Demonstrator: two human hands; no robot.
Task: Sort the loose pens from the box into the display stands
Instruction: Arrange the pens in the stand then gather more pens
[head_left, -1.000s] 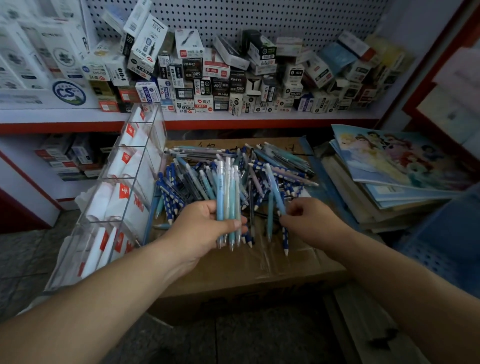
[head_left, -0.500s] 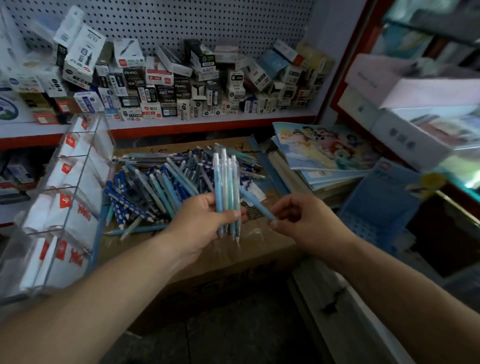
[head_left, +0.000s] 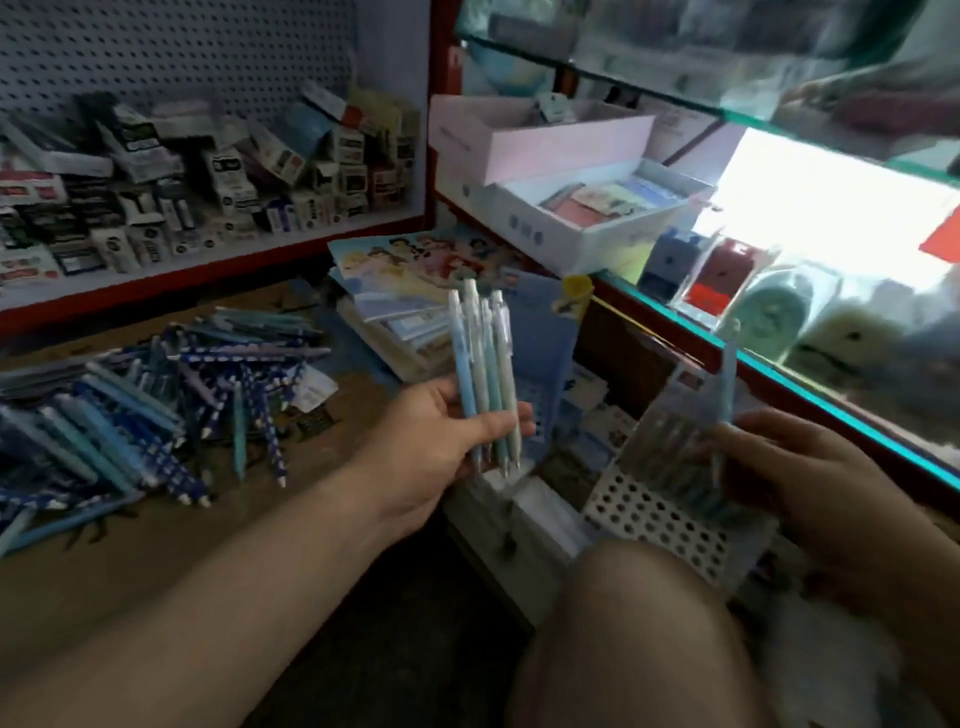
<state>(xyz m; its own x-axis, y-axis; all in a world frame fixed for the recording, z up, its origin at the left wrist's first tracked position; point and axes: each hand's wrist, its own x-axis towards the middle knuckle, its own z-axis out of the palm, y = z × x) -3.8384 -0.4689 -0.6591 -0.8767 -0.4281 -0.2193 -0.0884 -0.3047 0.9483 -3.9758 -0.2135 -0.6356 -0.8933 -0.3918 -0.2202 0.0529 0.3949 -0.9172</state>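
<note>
The box (head_left: 322, 457) carries a sprawling pile (head_left: 156, 395) of pens, too many to count. One perforated stand (head_left: 660, 509) sits beyond the box's right edge. The left hand (head_left: 441, 441) clamps four pens (head_left: 485, 374), tips down; the right hand (head_left: 815, 467) pinches one pen (head_left: 727, 384) upright over the stand. Risk, I'd judge: the fanned four slip loose, or the single misses its hole.

**Clearance: open left, crowded right**

I note bare cardboard box top (head_left: 130, 582) passable on the near side of the pen pile (head_left: 145, 410). To the right, knee (head_left: 639, 623), perforated stand (head_left: 665, 514) and glass counter edge (head_left: 810, 410) crowd together. The book stack (head_left: 395, 317) blocks the far side.
</note>
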